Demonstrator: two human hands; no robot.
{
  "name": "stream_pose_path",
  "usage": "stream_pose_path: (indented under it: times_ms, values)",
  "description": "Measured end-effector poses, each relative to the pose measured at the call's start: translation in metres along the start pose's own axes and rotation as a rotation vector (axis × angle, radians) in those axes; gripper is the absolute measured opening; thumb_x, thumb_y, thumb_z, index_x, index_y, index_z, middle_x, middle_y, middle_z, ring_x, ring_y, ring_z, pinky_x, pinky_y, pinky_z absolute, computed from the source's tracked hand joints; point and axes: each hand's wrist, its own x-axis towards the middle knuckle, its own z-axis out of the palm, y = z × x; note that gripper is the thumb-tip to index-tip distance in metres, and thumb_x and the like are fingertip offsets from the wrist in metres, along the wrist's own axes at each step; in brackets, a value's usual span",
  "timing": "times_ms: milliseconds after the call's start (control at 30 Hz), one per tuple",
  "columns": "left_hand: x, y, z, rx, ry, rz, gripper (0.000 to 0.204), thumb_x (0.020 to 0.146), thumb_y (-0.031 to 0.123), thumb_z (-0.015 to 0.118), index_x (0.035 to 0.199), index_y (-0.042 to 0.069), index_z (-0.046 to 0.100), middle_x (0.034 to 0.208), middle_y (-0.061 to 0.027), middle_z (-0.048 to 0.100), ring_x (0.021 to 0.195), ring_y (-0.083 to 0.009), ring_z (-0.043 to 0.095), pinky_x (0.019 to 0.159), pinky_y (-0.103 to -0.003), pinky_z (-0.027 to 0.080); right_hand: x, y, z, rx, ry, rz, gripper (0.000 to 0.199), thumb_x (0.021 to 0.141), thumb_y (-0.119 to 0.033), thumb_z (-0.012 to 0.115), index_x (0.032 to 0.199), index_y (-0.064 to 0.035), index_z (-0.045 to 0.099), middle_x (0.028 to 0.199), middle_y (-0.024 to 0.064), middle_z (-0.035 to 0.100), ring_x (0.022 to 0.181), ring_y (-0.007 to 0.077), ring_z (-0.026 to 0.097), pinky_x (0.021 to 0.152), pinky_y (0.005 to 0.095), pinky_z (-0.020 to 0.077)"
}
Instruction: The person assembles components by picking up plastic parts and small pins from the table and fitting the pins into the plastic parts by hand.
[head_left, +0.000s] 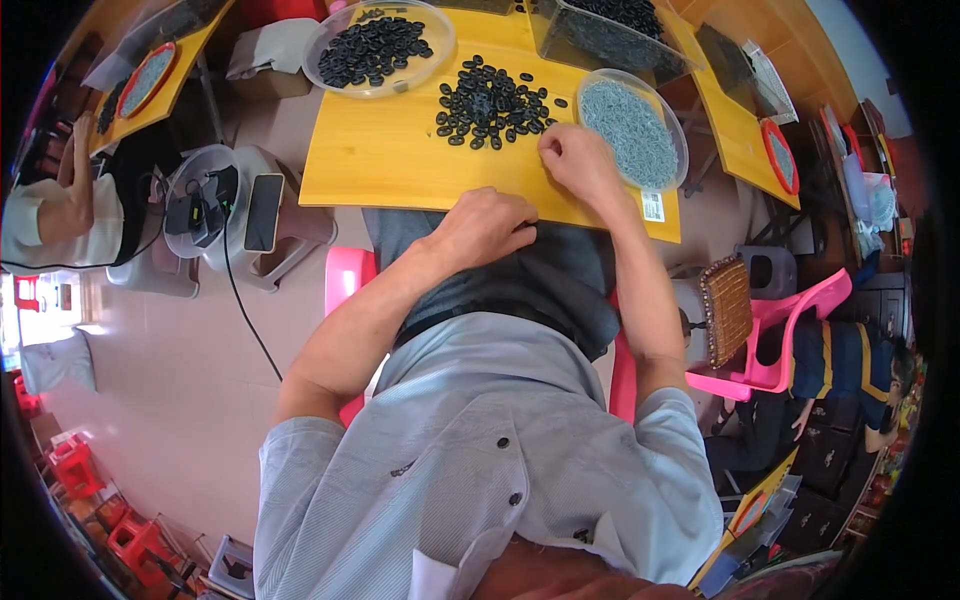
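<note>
A loose heap of small black rubber rings (490,105) lies spread on the yellow worktop (385,160), toward its far middle, and the person's right hand (578,160) rests at the near right edge of that heap, fingers curled down onto the board with the fingertips pinched together by the nearest rings; whether anything is caught between them is too small to tell. The left hand (485,222) sits at the near edge of the worktop, well apart from the rings, its fingers folded under into a loose fist, and I cannot tell if it holds something. Just beside the right hand, on its right, stands a round clear bowl (680,125) filled with small grey metal pieces. At the far left of the worktop a second round clear dish (440,40) carries more black rings, and behind the heap a clear rectangular tub (548,40) holds a dark mass of the same. The person wears a pale grey button shirt (480,470) and sits on a pink plastic chair (345,280). To the left, on a low white stool (300,245), lies a phone (264,212) next to a clear tub of cables (200,205), with a black cord trailing over the floor. Another person (60,205) in white sits at the far left, by a neighbouring yellow worktop.
</note>
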Motion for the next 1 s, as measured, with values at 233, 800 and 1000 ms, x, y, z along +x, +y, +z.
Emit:
stream_pose_path:
  times_ms: [233,800,1000]
  values:
    - [0.003,0.0,-0.008,-0.043,-0.021,-0.015,0.012,0.08,0.016,0.064,0.085,0.005,0.068,0.081,-0.0153,0.067,0.077,-0.0361,0.064,0.069,-0.045,0.051,-0.008,0.01,-0.027,0.051,0.162,0.017,0.016,0.082,-0.017,0.063,0.091,-0.0058,0.071,0.092,0.0152,0.07,0.087,0.0347,0.066,0.075,0.0432,0.0517]
    - [0.011,0.004,-0.01,-0.289,0.133,-0.369,0.012,0.083,0.011,0.064,0.089,0.001,0.066,0.078,-0.0145,0.068,0.068,-0.0292,0.066,0.064,-0.036,0.052,-0.008,0.005,0.007,-0.024,0.155,-0.043,0.016,0.083,-0.015,0.059,0.087,-0.0058,0.072,0.088,0.0149,0.071,0.082,0.0341,0.068,0.073,0.0458,0.0529]
    - [0.021,-0.022,-0.017,-1.105,0.278,-0.621,0.02,0.097,0.011,0.055,0.104,-0.005,0.065,0.093,-0.01,0.071,0.078,-0.0139,0.068,0.072,-0.025,0.054,-0.028,-0.016,-0.003,0.177,0.409,-0.285,0.011,0.077,-0.013,0.071,0.086,-0.0089,0.069,0.081,0.0069,0.068,0.07,0.0271,0.067,0.059,0.0343,0.052]
